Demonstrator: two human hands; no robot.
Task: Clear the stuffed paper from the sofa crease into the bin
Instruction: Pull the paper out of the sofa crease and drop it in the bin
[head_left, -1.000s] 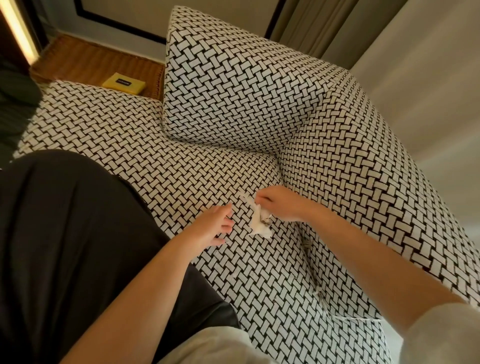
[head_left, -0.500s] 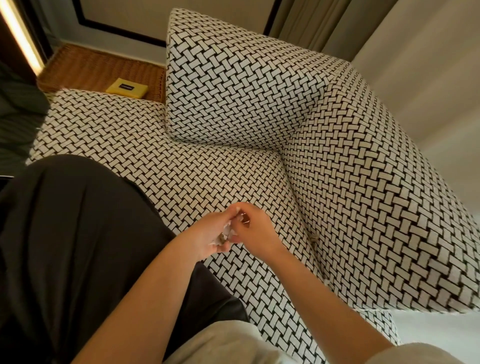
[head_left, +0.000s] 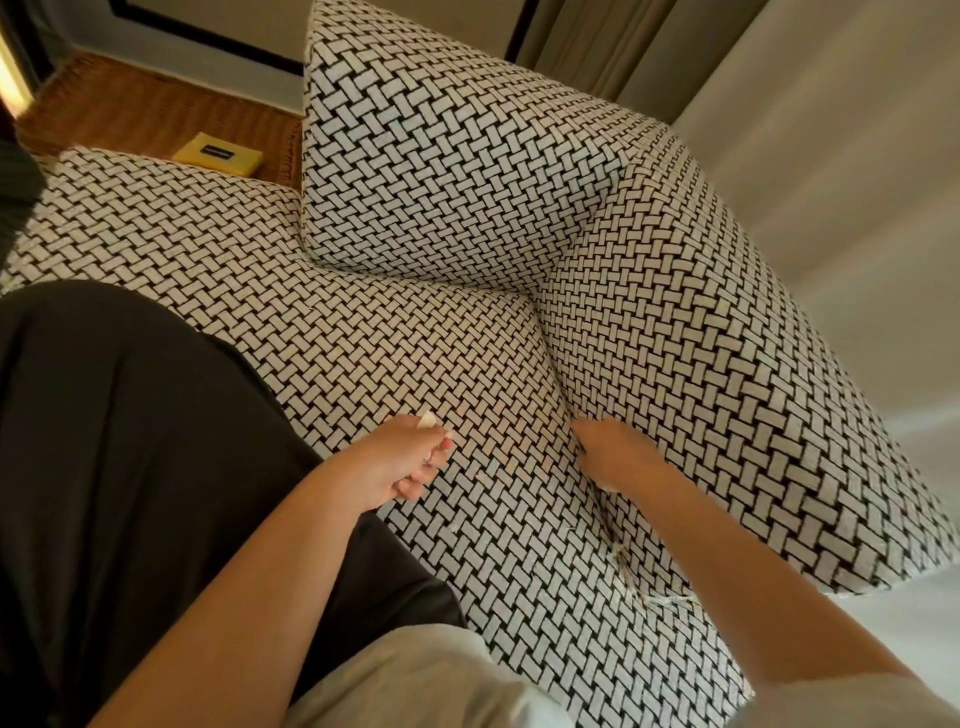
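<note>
Your left hand (head_left: 400, 465) curls its grip round a scrap of white paper (head_left: 426, 420) above the sofa seat (head_left: 363, 338). Your right hand (head_left: 615, 457) sits in the crease (head_left: 553, 364), fingers hidden, so its grip cannot be judged. Pale shreds (head_left: 621, 556) lie lower in that crease.

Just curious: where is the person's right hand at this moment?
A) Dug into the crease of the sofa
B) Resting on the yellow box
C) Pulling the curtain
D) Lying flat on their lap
A: the right hand reaches to the crease between the seat and the side cushion, its fingertips hidden there, while the left hand holds a scrap of white paper.
</note>
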